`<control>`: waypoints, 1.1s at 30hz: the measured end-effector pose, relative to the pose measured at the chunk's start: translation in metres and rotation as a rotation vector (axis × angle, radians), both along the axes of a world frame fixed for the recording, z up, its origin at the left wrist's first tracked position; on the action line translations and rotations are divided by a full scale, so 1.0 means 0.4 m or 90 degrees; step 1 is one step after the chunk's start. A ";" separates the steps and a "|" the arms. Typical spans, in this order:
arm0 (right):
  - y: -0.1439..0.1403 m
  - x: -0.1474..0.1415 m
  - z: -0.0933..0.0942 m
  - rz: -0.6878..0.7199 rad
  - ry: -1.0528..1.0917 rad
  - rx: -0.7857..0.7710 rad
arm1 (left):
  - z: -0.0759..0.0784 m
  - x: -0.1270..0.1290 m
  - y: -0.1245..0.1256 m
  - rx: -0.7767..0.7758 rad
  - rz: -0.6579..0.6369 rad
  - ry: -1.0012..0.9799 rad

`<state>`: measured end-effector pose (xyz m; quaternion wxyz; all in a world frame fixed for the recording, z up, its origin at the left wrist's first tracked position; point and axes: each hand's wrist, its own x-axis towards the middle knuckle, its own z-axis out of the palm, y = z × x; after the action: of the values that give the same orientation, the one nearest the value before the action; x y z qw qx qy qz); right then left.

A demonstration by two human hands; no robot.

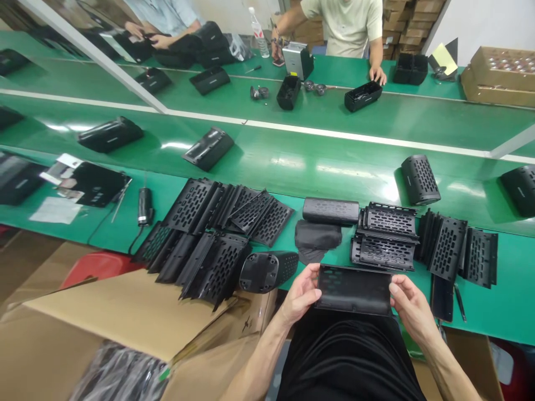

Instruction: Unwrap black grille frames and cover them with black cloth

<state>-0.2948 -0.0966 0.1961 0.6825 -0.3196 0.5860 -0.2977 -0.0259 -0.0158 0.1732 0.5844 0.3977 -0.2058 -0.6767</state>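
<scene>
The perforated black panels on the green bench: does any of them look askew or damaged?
At the right end of the left pile, some panels lie fanned out, slanted against the closely nested ones. No damage is visible.

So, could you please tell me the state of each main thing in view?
Black panel: held at both ends
Left hand: gripping the panel's left end
Right hand: gripping the panel's right end
Grille panels at left: piled, overlapping
Cardboard box: open
Water bottle: upright

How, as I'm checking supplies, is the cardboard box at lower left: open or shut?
Open. The cardboard box has a flap turned away from its opening, and clear plastic wrapping shows inside.
</scene>
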 end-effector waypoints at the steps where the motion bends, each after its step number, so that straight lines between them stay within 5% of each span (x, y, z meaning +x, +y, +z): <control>1: 0.001 -0.005 -0.001 -0.002 -0.007 -0.003 | 0.002 0.000 0.002 -0.010 -0.002 0.003; 23: -0.010 0.001 -0.002 -0.022 0.045 -0.040 | 0.011 -0.021 -0.002 0.031 -0.004 0.018; 33: -0.020 0.019 0.009 -0.027 -0.071 0.036 | 0.019 -0.018 -0.013 0.107 0.044 0.100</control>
<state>-0.2871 -0.1047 0.1996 0.7163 -0.2703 0.5622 -0.3127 -0.0332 -0.0212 0.1808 0.5866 0.3980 -0.0884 -0.6997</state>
